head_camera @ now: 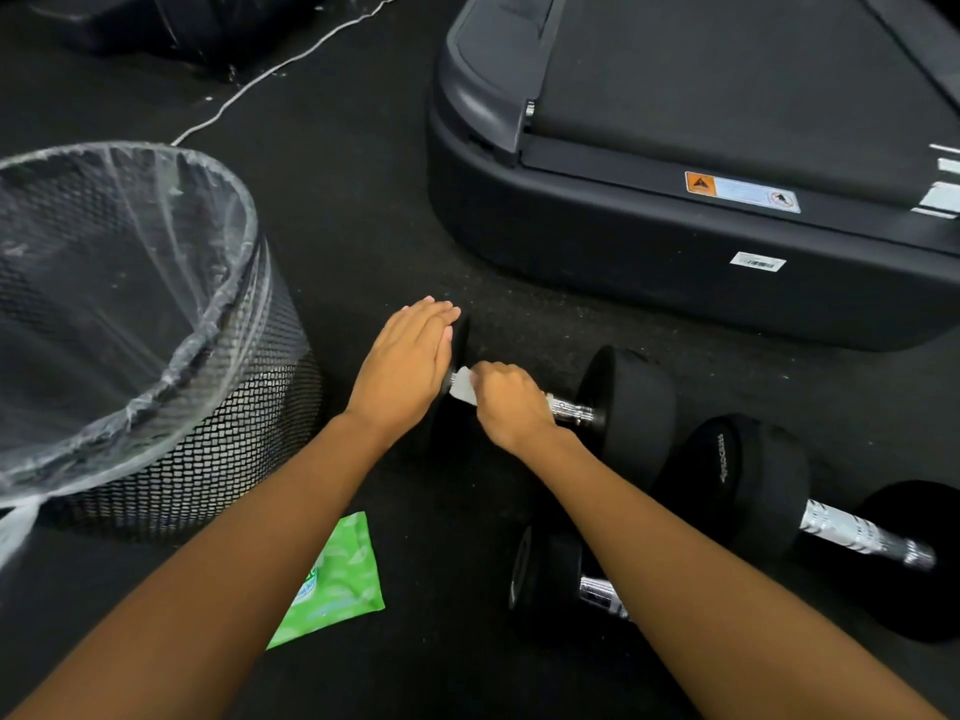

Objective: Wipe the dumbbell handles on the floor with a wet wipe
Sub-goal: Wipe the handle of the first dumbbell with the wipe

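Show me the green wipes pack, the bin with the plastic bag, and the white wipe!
green wipes pack (337, 579): head view, middle of its green wrapper.
mesh bin (218, 459): head view, on its outer mesh wall.
wet wipe (464, 387): head view, on its white corner that shows.

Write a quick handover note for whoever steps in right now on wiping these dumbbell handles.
Left hand: flat, fingers straight, steadying the left end of the far dumbbell.
Right hand: grips the wet wipe round that dumbbell's handle, near its left end.
Two more dumbbells lie on the floor, the right one and the near one. The green wipes pack is beside the lined bin.
Done: far handle is mid-wipe. The other two cannot be judged.
Left: finish this handle, then probably the other two.
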`<state>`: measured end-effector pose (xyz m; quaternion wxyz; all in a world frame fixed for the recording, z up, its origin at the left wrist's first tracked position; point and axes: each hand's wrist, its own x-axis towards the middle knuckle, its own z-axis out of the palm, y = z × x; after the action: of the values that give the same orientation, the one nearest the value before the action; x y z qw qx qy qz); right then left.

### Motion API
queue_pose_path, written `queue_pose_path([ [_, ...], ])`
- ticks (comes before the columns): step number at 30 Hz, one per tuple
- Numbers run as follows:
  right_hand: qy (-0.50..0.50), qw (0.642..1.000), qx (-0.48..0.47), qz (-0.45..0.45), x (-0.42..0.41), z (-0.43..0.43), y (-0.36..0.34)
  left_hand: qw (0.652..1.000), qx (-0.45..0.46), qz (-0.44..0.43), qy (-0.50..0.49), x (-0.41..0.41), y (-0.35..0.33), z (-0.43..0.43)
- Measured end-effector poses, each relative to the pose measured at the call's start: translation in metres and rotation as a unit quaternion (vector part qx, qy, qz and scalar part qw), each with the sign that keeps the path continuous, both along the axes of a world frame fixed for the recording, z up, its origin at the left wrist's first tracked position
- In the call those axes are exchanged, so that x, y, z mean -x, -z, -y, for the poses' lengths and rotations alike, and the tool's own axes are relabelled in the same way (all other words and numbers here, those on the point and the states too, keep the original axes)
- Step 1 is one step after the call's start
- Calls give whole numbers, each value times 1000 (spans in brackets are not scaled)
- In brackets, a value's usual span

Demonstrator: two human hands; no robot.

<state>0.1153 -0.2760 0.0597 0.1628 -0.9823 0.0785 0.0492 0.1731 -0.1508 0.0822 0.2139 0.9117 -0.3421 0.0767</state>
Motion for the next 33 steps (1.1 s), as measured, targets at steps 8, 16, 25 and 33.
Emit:
queue_pose_path([
  [8,-3,999,-17,29,26,19,1,1000,15,-1,3,0,1,-2],
  [16,-16,999,-42,20,11,5,-5,1000,27,0,2,-1,0,-1],
  [25,-41,997,-10,67,28,9,-7,1000,27,4,3,-2,2,-1],
  [33,-50,991,11,126,12,-10,0,1000,23,-2,-3,-3,3,-1],
])
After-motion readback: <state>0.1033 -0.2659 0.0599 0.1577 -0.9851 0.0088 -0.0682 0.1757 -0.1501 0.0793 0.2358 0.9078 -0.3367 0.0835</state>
